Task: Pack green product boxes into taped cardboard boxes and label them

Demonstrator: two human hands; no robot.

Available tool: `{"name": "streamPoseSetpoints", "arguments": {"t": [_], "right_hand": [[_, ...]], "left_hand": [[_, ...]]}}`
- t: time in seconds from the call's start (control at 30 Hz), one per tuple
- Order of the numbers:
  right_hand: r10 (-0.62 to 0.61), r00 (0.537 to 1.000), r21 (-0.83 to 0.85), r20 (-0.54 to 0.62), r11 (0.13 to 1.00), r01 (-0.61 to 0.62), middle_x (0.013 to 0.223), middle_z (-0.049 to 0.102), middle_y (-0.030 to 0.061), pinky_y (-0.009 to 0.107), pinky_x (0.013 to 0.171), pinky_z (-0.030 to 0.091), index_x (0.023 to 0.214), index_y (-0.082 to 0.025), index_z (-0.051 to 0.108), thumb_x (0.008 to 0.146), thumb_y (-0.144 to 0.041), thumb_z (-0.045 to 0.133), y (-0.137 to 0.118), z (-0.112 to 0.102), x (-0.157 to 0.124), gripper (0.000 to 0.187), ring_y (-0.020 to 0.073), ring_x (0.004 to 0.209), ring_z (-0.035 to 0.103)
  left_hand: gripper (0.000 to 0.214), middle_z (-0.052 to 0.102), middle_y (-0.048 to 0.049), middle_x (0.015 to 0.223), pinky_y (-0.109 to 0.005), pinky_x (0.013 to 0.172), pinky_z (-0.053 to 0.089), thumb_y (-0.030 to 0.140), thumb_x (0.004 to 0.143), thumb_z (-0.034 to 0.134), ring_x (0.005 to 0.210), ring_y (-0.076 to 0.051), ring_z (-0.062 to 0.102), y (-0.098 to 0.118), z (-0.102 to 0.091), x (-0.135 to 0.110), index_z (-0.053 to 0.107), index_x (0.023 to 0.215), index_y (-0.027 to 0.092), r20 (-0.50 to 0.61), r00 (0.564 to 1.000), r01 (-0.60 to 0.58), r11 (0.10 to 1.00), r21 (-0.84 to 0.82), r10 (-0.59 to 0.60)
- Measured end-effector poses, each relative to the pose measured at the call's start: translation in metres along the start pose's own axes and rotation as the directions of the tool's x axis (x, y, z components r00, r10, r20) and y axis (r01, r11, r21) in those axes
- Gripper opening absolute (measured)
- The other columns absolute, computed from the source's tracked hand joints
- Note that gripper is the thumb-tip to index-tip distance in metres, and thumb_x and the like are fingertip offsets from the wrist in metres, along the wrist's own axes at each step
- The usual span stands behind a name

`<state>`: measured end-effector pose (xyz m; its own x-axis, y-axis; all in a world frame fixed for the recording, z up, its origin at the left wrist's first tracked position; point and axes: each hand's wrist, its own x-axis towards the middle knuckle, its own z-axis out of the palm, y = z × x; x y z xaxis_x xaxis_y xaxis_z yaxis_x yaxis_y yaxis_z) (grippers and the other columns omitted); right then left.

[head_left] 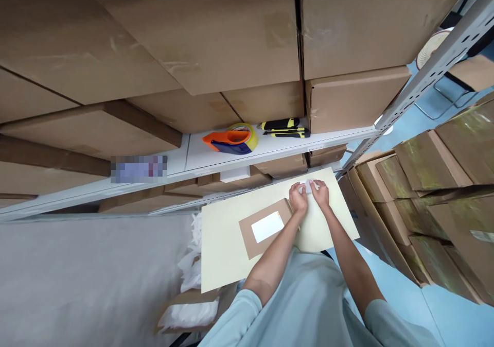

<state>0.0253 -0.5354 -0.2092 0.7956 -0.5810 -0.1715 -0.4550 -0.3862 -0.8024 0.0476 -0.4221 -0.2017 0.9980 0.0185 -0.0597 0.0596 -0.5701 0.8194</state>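
Observation:
Both hands meet over the far right part of a pale yellow board [224, 264]. My left hand [298, 198] and my right hand [319, 193] pinch a small white piece [307, 186] between them; it looks like paper or film, too small to name surely. Just left of my left hand lies a flat brown cardboard box [247, 228] with a blank white label [267, 227] on top. My left forearm passes over the box's right edge, hiding part of it.
Cartons [239, 38] fill the metal shelf [200, 161] ahead. On its ledge lie an orange and blue tape dispenser [231, 140] and yellow-black utility knives [283, 128]. More cartons [428, 161] are stacked at right; white plastic packaging [189, 313] sits below the board's left side.

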Motion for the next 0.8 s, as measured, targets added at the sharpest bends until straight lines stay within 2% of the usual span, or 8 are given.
{"name": "streamPoseSetpoints", "arguments": {"t": [0.07, 0.17, 0.3, 0.37, 0.47, 0.57, 0.67, 0.8], "right_hand": [[-0.002, 1.0, 0.067, 0.02, 0.998, 0.0, 0.136, 0.083, 0.017, 0.035, 0.107, 0.062, 0.127, -0.016, 0.083, 0.105, -0.056, 0.068, -0.008, 0.0, -0.001, 0.048, 0.0274, 0.12, 0.081], [0.06, 0.998, 0.117, 0.03, 0.991, -0.064, 0.121, 0.088, 0.0134, 0.031, 0.098, 0.063, 0.119, -0.018, 0.084, 0.103, -0.048, 0.07, -0.015, -0.009, 0.004, 0.037, 0.0256, 0.109, 0.084], [0.132, 0.991, 0.074, -0.02, 0.989, -0.13, 0.109, 0.09, 0.0112, 0.031, 0.095, 0.061, 0.112, -0.018, 0.087, 0.104, -0.033, 0.063, -0.011, -0.036, 0.016, 0.03, 0.026, 0.102, 0.084], [0.165, 0.985, 0.044, -0.055, 0.986, -0.162, 0.113, 0.09, 0.0131, 0.032, 0.096, 0.06, 0.114, -0.017, 0.088, 0.104, -0.033, 0.064, -0.006, -0.05, 0.021, 0.031, 0.0279, 0.105, 0.084], [0.208, 0.973, -0.006, -0.102, 0.978, -0.21, 0.12, 0.089, 0.0169, 0.035, 0.1, 0.06, 0.118, -0.014, 0.088, 0.107, -0.035, 0.063, 0.003, -0.066, 0.028, 0.035, 0.0311, 0.111, 0.083], [0.231, 0.966, -0.049, -0.119, 0.97, -0.238, 0.119, 0.089, 0.0174, 0.034, 0.102, 0.059, 0.121, -0.015, 0.088, 0.11, -0.036, 0.059, 0.011, -0.074, 0.033, 0.038, 0.0311, 0.113, 0.083], [0.239, 0.964, -0.076, -0.116, 0.966, -0.249, 0.12, 0.089, 0.0168, 0.035, 0.102, 0.058, 0.123, -0.016, 0.088, 0.112, -0.036, 0.058, 0.019, -0.075, 0.037, 0.038, 0.0302, 0.113, 0.083], [0.258, 0.96, -0.091, -0.113, 0.959, -0.268, 0.122, 0.089, 0.0165, 0.036, 0.104, 0.059, 0.124, -0.017, 0.089, 0.113, -0.036, 0.058, 0.026, -0.071, 0.04, 0.037, 0.0308, 0.113, 0.083]], "left_hand": [[0.026, 0.082, -0.0118, 0.135, -0.043, 0.118, 0.059, 0.013, 0.103, 0.064, 0.127, -0.028, 0.078, 0.004, 0.003, -0.004, 0.086, 0.113, 0.022, 0.087, 0.994, -0.062, 0.998, -0.011, 0.063], [0.032, 0.085, -0.009, 0.132, -0.042, 0.118, 0.06, 0.014, 0.104, 0.062, 0.126, -0.027, 0.08, 0.005, 0.006, -0.009, 0.086, 0.123, 0.023, 0.226, 0.963, -0.148, 0.989, -0.013, 0.147], [0.045, 0.075, -0.0132, 0.156, -0.048, 0.135, 0.049, 0.019, 0.107, 0.058, 0.15, -0.03, 0.069, -0.003, 0.006, 0.0, 0.077, 0.147, 0.019, 0.365, 0.912, -0.223, 0.973, 0.064, 0.185], [0.057, 0.06, -0.0179, 0.173, -0.052, 0.141, 0.041, 0.02, 0.104, 0.063, 0.165, -0.034, 0.055, -0.01, 0.009, 0.011, 0.066, 0.162, 0.015, 0.475, 0.86, -0.283, 0.948, 0.143, 0.185], [0.079, 0.036, -0.0219, 0.187, -0.052, 0.146, 0.03, 0.019, 0.096, 0.072, 0.178, -0.037, 0.029, -0.02, 0.019, 0.032, 0.051, 0.172, 0.011, 0.674, 0.719, -0.423, 0.876, 0.231, 0.169], [0.085, 0.028, -0.0217, 0.19, -0.051, 0.148, 0.023, 0.013, 0.091, 0.071, 0.18, -0.036, 0.02, -0.029, 0.036, 0.05, 0.047, 0.173, 0.009, 0.774, 0.613, -0.513, 0.825, 0.236, 0.159], [0.085, 0.027, -0.0213, 0.191, -0.052, 0.148, 0.02, 0.01, 0.091, 0.066, 0.18, -0.035, 0.02, -0.037, 0.051, 0.063, 0.045, 0.173, 0.007, 0.812, 0.561, -0.56, 0.796, 0.23, 0.16], [0.083, 0.027, -0.0177, 0.191, -0.046, 0.148, 0.024, 0.006, 0.094, 0.058, 0.18, -0.031, 0.024, -0.048, 0.061, 0.072, 0.042, 0.175, 0.007, 0.834, 0.528, -0.598, 0.767, 0.23, 0.162]]}}
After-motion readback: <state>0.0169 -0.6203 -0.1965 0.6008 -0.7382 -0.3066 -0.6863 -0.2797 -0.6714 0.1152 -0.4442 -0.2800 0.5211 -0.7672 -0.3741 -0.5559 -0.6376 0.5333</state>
